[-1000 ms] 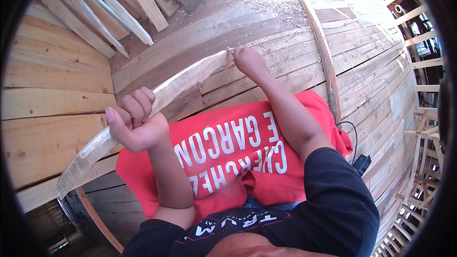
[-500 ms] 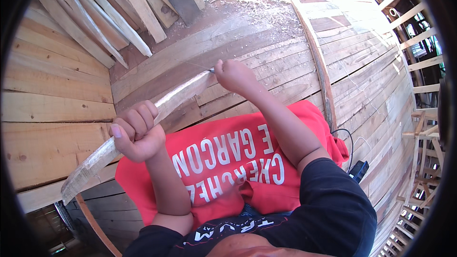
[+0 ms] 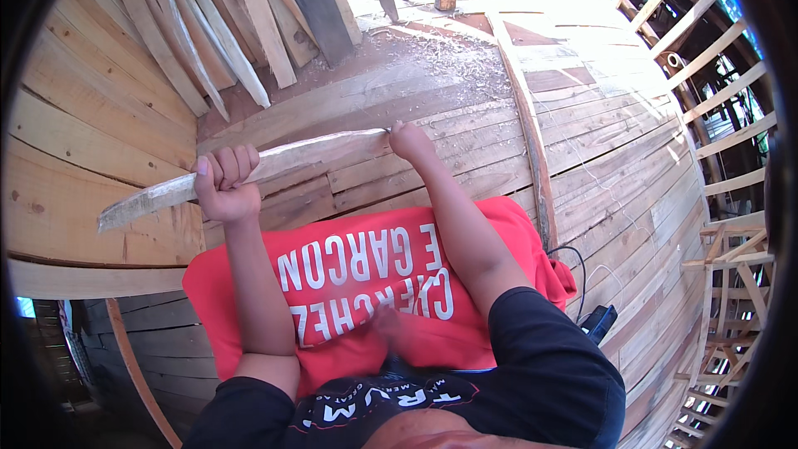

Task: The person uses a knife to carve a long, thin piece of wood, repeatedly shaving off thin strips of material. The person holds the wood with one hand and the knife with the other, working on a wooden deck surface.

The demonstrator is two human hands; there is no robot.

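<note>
A long, slightly curved piece of pale wood (image 3: 320,149) stretches across in front of me, held up above the plank floor. My left hand (image 3: 226,185) is closed around it, thumb up, nearer its broad left end. At the narrow right end is my right hand (image 3: 411,142), also closed. A small dark bit shows between that fist and the wood's tip; what the fingers hold is hidden. A red cloth with white lettering (image 3: 507,237) covers my lap beneath both forearms.
Several boards (image 3: 262,25) lean at the far left, beside a plank wall (image 3: 91,175). Wood shavings (image 3: 453,54) litter the floor ahead. A long raised strip (image 3: 525,116) crosses the planks. To my right lies a dark device (image 3: 598,324) with a black cable.
The wood has swung to a flatter angle, its left end rising in the picture. Both hands stay closed; my left is higher, my right slightly lower and further right. The whole view has shifted.
</note>
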